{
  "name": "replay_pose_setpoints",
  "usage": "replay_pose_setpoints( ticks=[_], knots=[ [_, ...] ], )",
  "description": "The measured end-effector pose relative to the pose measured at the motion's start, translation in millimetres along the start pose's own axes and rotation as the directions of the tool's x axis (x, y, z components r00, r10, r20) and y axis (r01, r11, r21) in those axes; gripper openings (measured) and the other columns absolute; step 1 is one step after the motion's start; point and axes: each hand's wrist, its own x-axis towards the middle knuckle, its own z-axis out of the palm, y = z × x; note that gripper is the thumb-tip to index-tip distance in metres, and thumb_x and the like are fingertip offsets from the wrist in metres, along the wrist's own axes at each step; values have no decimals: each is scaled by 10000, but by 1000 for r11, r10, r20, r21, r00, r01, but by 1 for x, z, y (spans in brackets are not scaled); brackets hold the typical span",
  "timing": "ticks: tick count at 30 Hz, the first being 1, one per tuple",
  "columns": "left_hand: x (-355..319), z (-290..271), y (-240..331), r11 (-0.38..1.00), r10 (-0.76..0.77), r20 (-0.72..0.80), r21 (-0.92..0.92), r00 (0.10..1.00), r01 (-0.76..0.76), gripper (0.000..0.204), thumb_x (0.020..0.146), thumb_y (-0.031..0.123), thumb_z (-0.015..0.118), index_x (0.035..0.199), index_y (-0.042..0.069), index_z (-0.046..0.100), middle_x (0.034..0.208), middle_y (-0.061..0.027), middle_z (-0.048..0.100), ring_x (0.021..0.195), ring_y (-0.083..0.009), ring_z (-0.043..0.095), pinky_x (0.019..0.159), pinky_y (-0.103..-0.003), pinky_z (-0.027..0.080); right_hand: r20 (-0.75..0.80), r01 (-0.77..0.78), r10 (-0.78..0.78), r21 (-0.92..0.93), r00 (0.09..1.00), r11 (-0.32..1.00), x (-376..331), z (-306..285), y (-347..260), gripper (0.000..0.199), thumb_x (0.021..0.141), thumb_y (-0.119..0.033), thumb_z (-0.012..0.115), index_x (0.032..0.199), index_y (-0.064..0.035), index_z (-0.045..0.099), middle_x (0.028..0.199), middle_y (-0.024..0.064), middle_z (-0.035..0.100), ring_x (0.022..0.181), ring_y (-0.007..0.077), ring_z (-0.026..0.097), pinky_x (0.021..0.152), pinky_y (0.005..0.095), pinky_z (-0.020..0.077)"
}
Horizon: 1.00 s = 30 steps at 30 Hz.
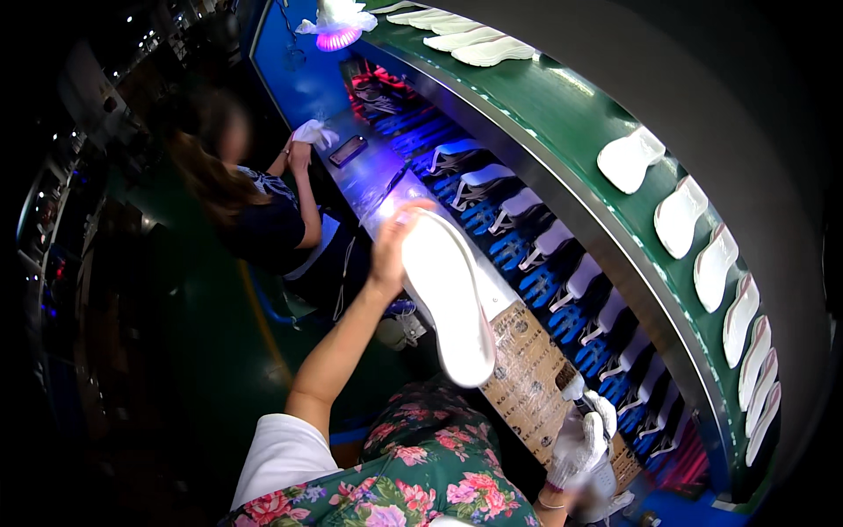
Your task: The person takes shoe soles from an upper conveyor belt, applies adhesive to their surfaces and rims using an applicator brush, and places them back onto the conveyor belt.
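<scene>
My bare left hand [392, 252] is closed on the edge of a white shoe sole [450, 294], near its upper end. The sole hangs at a slant over the near side of the workbench, its broad pale face showing. Lower right, my right hand [580, 446] wears a white knit glove, and its fingers are wrapped round a brush [571, 386] with a brown tip and pale neck. Most of the brush handle is hidden in the glove. Hand and brush are above brown printed paper [527, 378] on the bench, apart from the sole.
Dark shoe uppers [580, 281] with pale linings stand in a row on a blue-lit lower line. Above it curves a green conveyor [606, 114] carrying several white soles [680, 217]. Left, a seated person [255, 193] handles a white cloth near a phone [349, 151].
</scene>
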Motion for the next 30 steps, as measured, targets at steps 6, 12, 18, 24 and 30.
replay_pose_setpoints(
  ticks=[6,12,18,24,30],
  knots=[
    [-87,73,-48,681,-707,513,308,488,664,340,1006,217,490,1217,-4,639,1079,-115,694,1025,-148,647,886,-291,525,272,153,-77,-271,959,950,-21,3,-7,334,767,35,675,1082,30,564,1097,204,622,950,275,646,844,361,541],
    [-190,87,-87,247,-696,683,-63,222,967,588,1042,459,422,1396,-7,473,1235,-127,646,1053,-179,663,927,-355,542,243,194,-113,-337,963,921,-31,0,-12,302,810,21,652,1106,25,597,1114,168,637,893,221,645,780,296,543],
    [-232,82,-69,-169,-305,948,37,-88,985,1063,842,866,246,1452,12,413,1317,-261,572,1151,-461,597,1018,-512,469,207,172,-90,-421,974,891,-30,-4,-27,243,785,27,695,1026,51,671,1046,137,679,888,206,652,799,289,517],
    [-223,108,-49,-159,-384,921,-135,65,978,1091,823,891,243,1495,40,363,1385,-250,528,1154,-434,600,1028,-522,462,306,394,-260,-559,916,729,-31,16,-41,230,747,55,750,972,70,707,973,153,717,894,218,680,816,324,528],
    [-219,133,-13,-385,-543,835,-346,93,856,1085,830,893,200,1498,52,358,1373,-193,557,1179,-372,602,1041,-521,464,507,694,-489,-622,710,363,-17,27,-55,246,725,18,803,957,-19,731,919,126,729,810,247,696,731,317,541]
  ],
)
